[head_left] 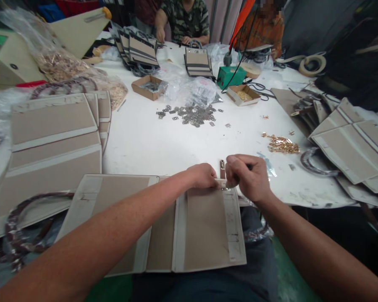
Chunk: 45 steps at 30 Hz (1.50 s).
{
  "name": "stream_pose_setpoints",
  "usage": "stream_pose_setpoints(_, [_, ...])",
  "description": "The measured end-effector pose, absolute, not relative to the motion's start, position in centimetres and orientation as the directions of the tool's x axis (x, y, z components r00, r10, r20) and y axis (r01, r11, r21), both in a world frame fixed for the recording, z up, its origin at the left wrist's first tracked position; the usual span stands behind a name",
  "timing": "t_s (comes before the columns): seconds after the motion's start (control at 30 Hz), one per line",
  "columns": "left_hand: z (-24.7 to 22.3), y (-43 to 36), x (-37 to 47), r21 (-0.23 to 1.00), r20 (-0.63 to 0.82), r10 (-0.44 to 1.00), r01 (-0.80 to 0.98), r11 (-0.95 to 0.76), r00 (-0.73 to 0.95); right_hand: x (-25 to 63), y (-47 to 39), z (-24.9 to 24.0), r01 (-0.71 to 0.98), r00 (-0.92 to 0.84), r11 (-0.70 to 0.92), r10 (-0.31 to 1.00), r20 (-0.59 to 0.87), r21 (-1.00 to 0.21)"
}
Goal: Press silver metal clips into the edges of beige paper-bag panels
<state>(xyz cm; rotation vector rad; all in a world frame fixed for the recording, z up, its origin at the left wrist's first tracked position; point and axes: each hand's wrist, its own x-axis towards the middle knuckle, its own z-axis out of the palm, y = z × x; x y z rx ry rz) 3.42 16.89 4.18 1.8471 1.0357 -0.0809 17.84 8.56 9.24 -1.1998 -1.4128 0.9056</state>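
A flat beige bag panel [208, 226] with pale strips lies across the table's near edge and my lap. My left hand [203, 175] is closed on its far edge, fingertips beside a small metal fitting [226, 188]. Just beyond that edge a short brown strap with a gold metal piece [222, 165] sticks up. My right hand [248, 174] is curled into a fist right of the strap, close to the fitting. A dark end of something shows in this fist; the rest is hidden by my fingers.
Grey metal plates [197, 114] lie scattered mid-table, gold fasteners [282, 144] to the right. Stacked bag panels stand left [55, 117] and right [355, 142]. Farther back are two cardboard boxes [147, 87] [243, 95], a green device [231, 76] and people at work.
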Motion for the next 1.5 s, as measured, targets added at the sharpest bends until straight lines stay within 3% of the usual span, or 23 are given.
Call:
stream_pose_setpoints(0.13, [4.1,16.7,3.0,0.724,-0.483,0.575,0.67,-0.162,0.66,17.9,8.0,8.6,0.031,0.113,0.289,0.95,0.29,-0.957])
stream_pose_setpoints(0.43, [3.9,16.8,3.1,0.728,-0.48,0.592,0.671,-0.144,0.647,18.4,8.0,8.0,0.001,0.129,0.32,0.939,0.318,-0.947])
stream_pose_setpoints(0.57, [4.1,16.6,3.1,0.724,-0.475,0.592,0.672,-0.159,0.652,18.7,7.5,8.3,0.14,0.124,0.197,0.969,0.214,-0.97])
stream_pose_setpoints(0.67, [3.9,16.6,3.1,0.727,-0.456,0.593,0.662,-0.181,0.663,19.6,6.7,9.1,0.356,0.103,0.098,0.984,0.143,-0.929])
stream_pose_setpoints(0.8, [3.7,17.2,2.9,0.719,-0.387,0.618,0.643,-0.263,0.685,21.3,5.5,7.8,0.698,-0.07,0.043,0.997,-0.009,-0.715])
stream_pose_setpoints(0.9, [4.0,17.6,3.1,0.678,-0.319,0.675,0.658,-0.328,0.665,22.4,4.8,5.5,0.851,-0.126,0.065,0.989,-0.082,-0.521])
stream_pose_setpoints(1.0, [4.8,16.0,3.1,0.613,-0.227,0.778,0.707,-0.353,0.585,23.0,4.5,4.2,0.902,-0.097,0.05,0.992,-0.087,-0.429])
stream_pose_setpoints(1.07, [5.0,13.1,2.7,0.577,-0.091,0.829,0.708,-0.407,0.552,23.1,4.6,4.0,0.909,-0.095,0.052,0.992,-0.084,-0.413])
stream_pose_setpoints(1.13, [4.6,9.1,1.7,0.522,0.102,0.785,0.639,-0.565,0.61,23.2,4.9,4.1,0.907,-0.098,0.052,0.991,-0.089,-0.417])
stream_pose_setpoints(1.2, [3.4,5.0,0.5,0.419,0.21,0.633,0.516,-0.747,0.745,23.2,5.1,4.2,0.906,-0.101,0.052,0.99,-0.094,-0.42])
stream_pose_setpoints(1.3, [1.2,0.4,-1.0,0.278,0.101,0.514,0.471,-0.837,0.852,23.3,5.4,4.2,0.909,-0.103,0.048,0.989,-0.11,-0.415])
stream_pose_setpoints(1.4, [0.2,-1.3,-1.0,0.19,0.009,0.539,0.528,-0.828,0.842,23.3,5.3,4.3,0.914,-0.105,0.052,0.988,-0.11,-0.402])
stream_pose_setpoints(1.5, [0.9,-1.3,-0.2,0.187,-0.011,0.579,0.57,-0.8,0.815,23.4,4.7,4.4,0.915,-0.133,0.084,0.986,-0.099,-0.396])
